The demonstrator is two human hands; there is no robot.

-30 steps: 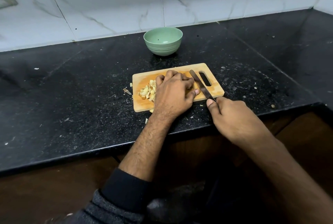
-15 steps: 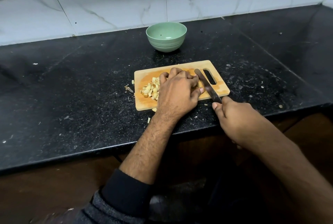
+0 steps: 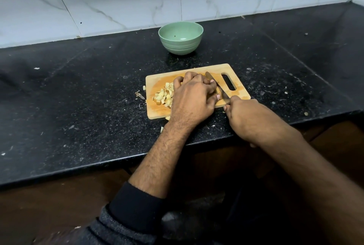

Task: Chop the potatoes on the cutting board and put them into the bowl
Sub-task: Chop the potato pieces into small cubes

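So the left hand (image 3: 194, 99) is curling over whatever potato is left uncut on the cutting board (image 3: 239, 92), fingers (image 3: 211, 82) tucked in a claw, though the piece itself is hiding under the palm so I can't tell how big it is. The right hand (image 3: 254, 118) is wrapping its fingers round the knife (image 3: 217, 87) handle, with the blade sitting right beside the left knuckles. The chopped potato pieces (image 3: 164, 95) are piling up on the board's left side, and a few strays are lying on the black surface (image 3: 78, 97). The green bowl (image 3: 180, 37) behind the board is looking empty. My tip: keep those fingertips tucked back and let the knuckles guide the blade.
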